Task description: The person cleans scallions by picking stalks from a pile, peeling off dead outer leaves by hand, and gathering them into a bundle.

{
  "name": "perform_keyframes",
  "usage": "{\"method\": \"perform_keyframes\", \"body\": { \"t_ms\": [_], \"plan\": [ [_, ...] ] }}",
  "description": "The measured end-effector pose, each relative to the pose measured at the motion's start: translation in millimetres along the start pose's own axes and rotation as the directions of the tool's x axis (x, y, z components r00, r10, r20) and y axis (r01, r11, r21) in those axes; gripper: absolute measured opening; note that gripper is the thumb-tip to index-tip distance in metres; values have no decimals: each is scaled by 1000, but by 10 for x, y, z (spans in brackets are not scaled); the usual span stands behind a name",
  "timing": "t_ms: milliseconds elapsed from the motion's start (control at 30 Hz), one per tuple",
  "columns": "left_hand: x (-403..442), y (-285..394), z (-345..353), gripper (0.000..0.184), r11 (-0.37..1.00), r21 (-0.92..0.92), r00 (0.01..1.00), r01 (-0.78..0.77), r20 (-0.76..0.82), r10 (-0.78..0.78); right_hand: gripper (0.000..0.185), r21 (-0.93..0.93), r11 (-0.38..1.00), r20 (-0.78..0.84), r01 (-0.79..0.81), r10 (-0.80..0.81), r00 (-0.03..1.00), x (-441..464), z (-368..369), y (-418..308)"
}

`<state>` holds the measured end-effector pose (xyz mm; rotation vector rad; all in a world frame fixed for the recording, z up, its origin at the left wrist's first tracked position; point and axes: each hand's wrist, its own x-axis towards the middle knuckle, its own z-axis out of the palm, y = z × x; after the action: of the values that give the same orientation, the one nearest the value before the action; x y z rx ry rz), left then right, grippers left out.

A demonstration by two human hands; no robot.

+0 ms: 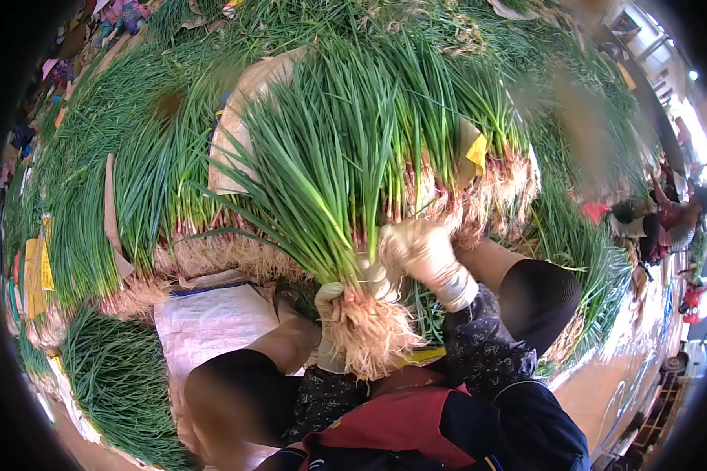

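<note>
A bunch of spring onions [314, 180], long green leaves up and pale stringy roots down, stands in front of my body in the head view. My left hand [331, 304], in a pale glove, is closed around the lower stems just above the roots. Beside the bunch on the right is my right hand [428, 255], also gloved and smeared by motion. Its fingers are too blurred to read, and I cannot tell whether they touch the stems. Patterned dark sleeves cover both forearms.
Rows of more spring onions [133, 180] lie beyond and to both sides. A white woven sheet [212, 322] is spread at the left by my bent legs. Brown cardboard pieces [247, 110] and a yellow tag [477, 153] sit among the bundles. Other people [668, 216] are at the far right.
</note>
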<state>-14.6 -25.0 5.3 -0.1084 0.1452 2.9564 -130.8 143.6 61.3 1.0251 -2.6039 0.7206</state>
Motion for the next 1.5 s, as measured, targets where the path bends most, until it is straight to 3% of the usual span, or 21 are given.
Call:
{"method": "perform_keyframes", "body": {
  "t_ms": [67,133,200,267,333,400,500,600,633,700,767,833,900,1000,1067,1133,1233,1333,1400,1467,1500],
  "plan": [
    [115,58,60,46,996,36,973,78,216,-84,31,-61,948,-133,-311,302,944,-245,-111,331],
    [189,126,14,57,973,-185,872,140,489,-32,22,-353,896,372,-269,398,838,-740,-152,401],
    [194,114,20,63,982,-189,951,0,305,58,33,-262,960,887,-100,281,367,-1184,-127,356],
    [184,98,32,68,977,-155,979,-149,113,167,44,-324,899,894,-296,393,217,-1034,-222,342],
    [112,6,-153,81,969,66,966,-237,-86,243,42,-372,753,389,-544,658,645,-644,-245,374],
    [171,-48,-110,81,988,58,988,-145,-52,148,44,-185,751,152,-633,659,737,-311,-213,533],
    [191,-156,-522,82,996,-92,999,4,47,1,37,-382,860,470,-338,495,731,-260,291,935],
    [195,-117,-307,74,992,-121,1000,19,-16,-21,35,72,579,352,-812,747,564,-31,-264,510],
    [156,-103,-225,71,997,-70,994,-7,-112,-1,34,304,282,423,-910,816,394,117,-611,118],
    [185,-93,-199,55,1000,0,968,27,-251,-26,33,391,600,427,-698,553,715,-164,-429,88],
    [203,-101,-232,41,996,53,938,76,-342,-54,37,465,739,324,-487,370,871,-497,12,253],
    [224,-125,-247,35,996,8,936,86,-343,-78,34,663,453,355,-596,510,783,-459,184,234],
    [184,-162,-37,56,994,55,942,97,-327,-74,34,604,105,668,-790,474,573,-92,-123,14],
    [91,-186,-12,55,999,3,937,41,-348,-37,34,754,-166,621,-635,495,608,-78,57,21],
    [67,-162,158,46,998,-5,932,55,-359,-53,18,880,197,270,-432,540,797,-117,317,-12],
    [9,-96,15,27,990,45,927,133,-360,-108,14,286,923,114,-257,234,966,-208,211,40],
    [36,-190,-235,16,988,102,933,116,-351,-74,19,234,909,-31,-344,361,932,-257,298,-21],
    [20,-157,-73,13,991,72,935,113,-345,-82,20,-128,918,-138,-376,359,923,-491,411,60],
    [-15,-7,-52,24,995,24,972,99,-218,-91,19,-415,787,118,-457,544,831,-852,339,641],
    [14,88,63,65,996,-41,997,74,7,-74,37,-569,681,458,-461,728,510,-1292,232,1026],
    [-50,62,41,65,991,-130,996,5,-84,-16,43,-542,775,625,-326,630,461,-1307,124,855]
  ]
}}
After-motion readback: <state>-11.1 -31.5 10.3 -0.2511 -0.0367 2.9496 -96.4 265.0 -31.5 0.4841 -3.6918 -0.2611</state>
